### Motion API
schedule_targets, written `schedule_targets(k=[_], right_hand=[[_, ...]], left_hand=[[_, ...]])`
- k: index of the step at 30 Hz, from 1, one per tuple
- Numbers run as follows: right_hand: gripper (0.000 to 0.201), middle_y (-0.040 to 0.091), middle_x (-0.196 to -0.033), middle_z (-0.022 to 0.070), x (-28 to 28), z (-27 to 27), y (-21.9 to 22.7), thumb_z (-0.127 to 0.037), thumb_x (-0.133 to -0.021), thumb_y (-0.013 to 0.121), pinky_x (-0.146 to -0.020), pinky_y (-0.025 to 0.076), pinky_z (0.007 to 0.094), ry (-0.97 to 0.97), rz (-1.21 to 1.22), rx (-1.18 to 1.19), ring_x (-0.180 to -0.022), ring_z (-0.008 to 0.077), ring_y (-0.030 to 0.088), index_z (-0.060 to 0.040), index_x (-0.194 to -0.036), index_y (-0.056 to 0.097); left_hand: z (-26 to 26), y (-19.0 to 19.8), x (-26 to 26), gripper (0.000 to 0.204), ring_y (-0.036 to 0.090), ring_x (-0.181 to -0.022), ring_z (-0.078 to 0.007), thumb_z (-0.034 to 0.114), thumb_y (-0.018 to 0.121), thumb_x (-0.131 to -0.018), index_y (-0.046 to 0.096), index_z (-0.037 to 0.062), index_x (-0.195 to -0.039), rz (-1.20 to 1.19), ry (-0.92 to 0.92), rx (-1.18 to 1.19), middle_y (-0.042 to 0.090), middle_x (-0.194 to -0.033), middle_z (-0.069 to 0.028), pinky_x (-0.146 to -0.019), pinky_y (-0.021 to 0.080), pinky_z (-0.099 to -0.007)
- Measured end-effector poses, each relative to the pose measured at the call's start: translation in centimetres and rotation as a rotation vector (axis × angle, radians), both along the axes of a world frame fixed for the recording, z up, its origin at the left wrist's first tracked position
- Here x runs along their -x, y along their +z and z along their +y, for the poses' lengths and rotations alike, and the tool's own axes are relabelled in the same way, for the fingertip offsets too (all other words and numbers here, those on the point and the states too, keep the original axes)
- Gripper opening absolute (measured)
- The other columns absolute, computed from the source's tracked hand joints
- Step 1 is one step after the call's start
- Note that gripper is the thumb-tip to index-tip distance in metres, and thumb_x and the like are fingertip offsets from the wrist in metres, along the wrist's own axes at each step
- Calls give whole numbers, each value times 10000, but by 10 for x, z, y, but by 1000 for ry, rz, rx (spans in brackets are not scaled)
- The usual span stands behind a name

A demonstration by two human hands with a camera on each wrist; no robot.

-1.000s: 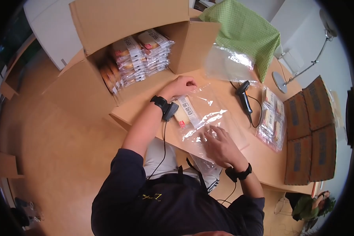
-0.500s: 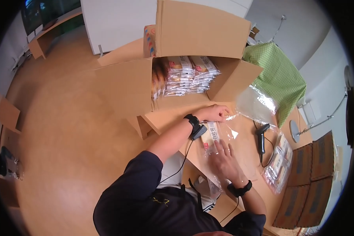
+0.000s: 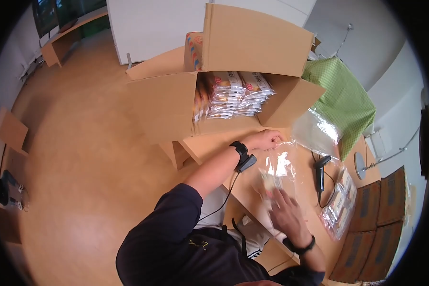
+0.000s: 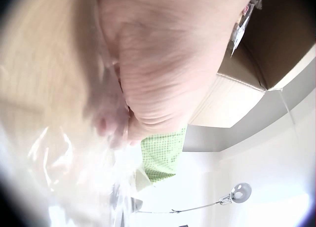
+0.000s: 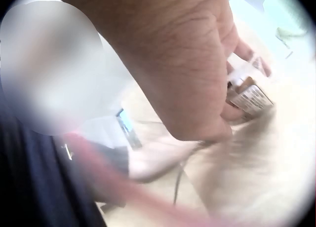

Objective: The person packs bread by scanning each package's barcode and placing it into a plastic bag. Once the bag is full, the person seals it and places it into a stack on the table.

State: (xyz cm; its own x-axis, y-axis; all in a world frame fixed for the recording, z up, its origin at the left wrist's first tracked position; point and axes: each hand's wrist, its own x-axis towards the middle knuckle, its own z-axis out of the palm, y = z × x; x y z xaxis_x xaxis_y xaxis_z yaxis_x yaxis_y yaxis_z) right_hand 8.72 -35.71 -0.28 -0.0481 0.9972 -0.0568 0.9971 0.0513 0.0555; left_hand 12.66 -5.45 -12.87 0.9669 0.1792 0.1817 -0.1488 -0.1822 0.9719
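Observation:
In the head view, my left hand [image 3: 267, 139] has its fingers curled at the far edge of a clear plastic bag [image 3: 282, 164] and pinches the film. Shiny film runs from those fingers in the left wrist view too. A wrapped packet of toast bread [image 3: 270, 183] lies at the bag's near part, blurred by motion. My right hand [image 3: 288, 217] is at the packet's near end, its fingertips overlapping it. From the right wrist, thumb and fingers close around the packet [image 5: 253, 99], whose printed label shows; the far fingertips are partly hidden.
An open carton [image 3: 162, 102] behind the left hand holds stacked wrapped breads [image 3: 231, 97]. To the right lie a barcode scanner [image 3: 320, 174] and a bag of packed breads [image 3: 339, 202], beside stacked brown boxes [image 3: 374, 229]. More clear bags [image 3: 317, 128] lie near a green checked cloth [image 3: 341, 100].
The head view has swung, shifting the scene rightward and down. My right hand has moved from the bag's near part onto the packet, and the film bunches up more. The left hand stays at the bag's edge.

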Motion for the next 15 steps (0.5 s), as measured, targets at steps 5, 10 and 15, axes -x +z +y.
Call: schedule_targets(k=[5, 10, 15], right_hand=[[166, 667, -853, 125, 1, -98, 114, -140, -777, 712, -635, 533, 406, -208, 385, 156, -706, 351, 648, -60, -921, 723], [219, 675, -956, 189, -11, -114, 160, -126, -820, 574, -709, 519, 328, 8, 394, -95, -783, 336, 657, -11, -942, 714], [571, 544, -1235, 309, 17, -1, 118, -3, -733, 598, -875, 512, 405, -103, 380, -236, -1020, 464, 613, -58, -1301, 586]], left_hand=[[-2, 6, -2, 307, 629, -672, -123, 55, 551, -907, 583, 10, -1209, 44, 76, -17, 651, -795, -57, -567, 508, -281], [1, 2, -1, 298, 631, -658, -115, 57, 564, -880, 596, 2, -1172, -49, 57, -155, 653, -789, -58, -541, 496, -282], [3, -7, -11, 279, 638, -660, -144, 55, 574, -869, 612, 6, -1141, 28, 49, -146, 651, -785, -57, -564, 503, -289]])
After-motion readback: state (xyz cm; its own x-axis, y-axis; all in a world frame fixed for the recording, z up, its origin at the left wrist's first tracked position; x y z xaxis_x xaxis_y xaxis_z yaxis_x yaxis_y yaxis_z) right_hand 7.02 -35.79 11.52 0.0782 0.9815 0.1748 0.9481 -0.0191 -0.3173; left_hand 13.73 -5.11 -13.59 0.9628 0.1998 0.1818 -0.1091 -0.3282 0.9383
